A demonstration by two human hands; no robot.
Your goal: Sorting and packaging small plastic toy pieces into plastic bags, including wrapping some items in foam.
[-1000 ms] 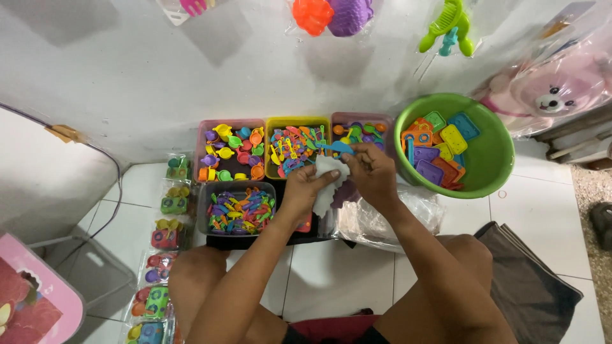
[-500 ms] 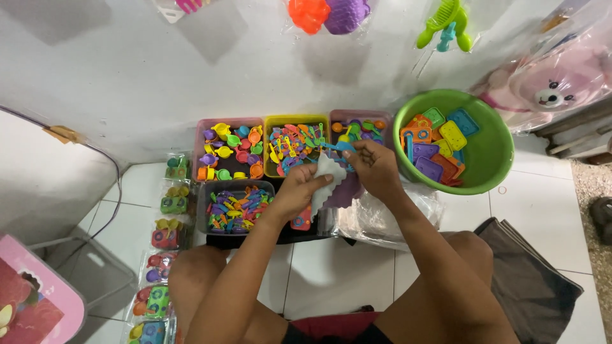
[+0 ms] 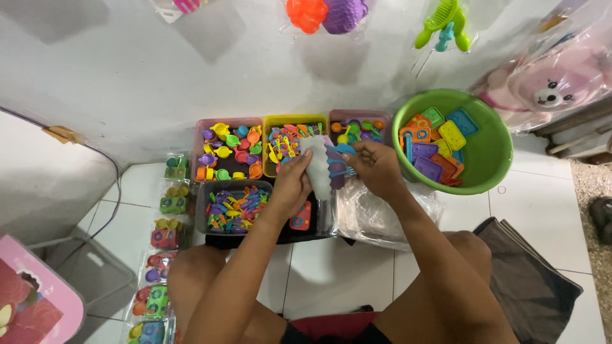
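While both forearms reach forward from the person's bent knees, the hands meet over the trays of small plastic toys on the tiled floor (image 3: 331, 267). Left hand (image 3: 292, 185) sits with its wrist slightly raised, fingers curled closed around the lower edge of a small clear plastic bag (image 3: 317, 167), which stands upright between the two hands. Right hand (image 3: 376, 169) is turned inward, fingers pinched together on small blue toy pieces (image 3: 342, 160) right at the bag's side; how many pieces it grips I cannot tell.

That bag hovers above the yellow tray (image 3: 294, 121) and the front of the purple tray (image 3: 360, 116), touching both hands. Just left of the yellow tray lies a pink tray (image 3: 204, 124) full of little cups and teapots, and below it a grey tray (image 3: 203, 191) holds a heap of mixed-colour cutlery, close under the left wrist. An orange toy piece (image 3: 301, 216) shows beneath the left forearm. A pile of clear bags (image 3: 376, 216) lies under the right forearm. To the right, well clear of the fingers, a green basin (image 3: 494, 153) holds flat square toy trays. Filled packets (image 3: 167, 237) run in a line along the floor on the left.
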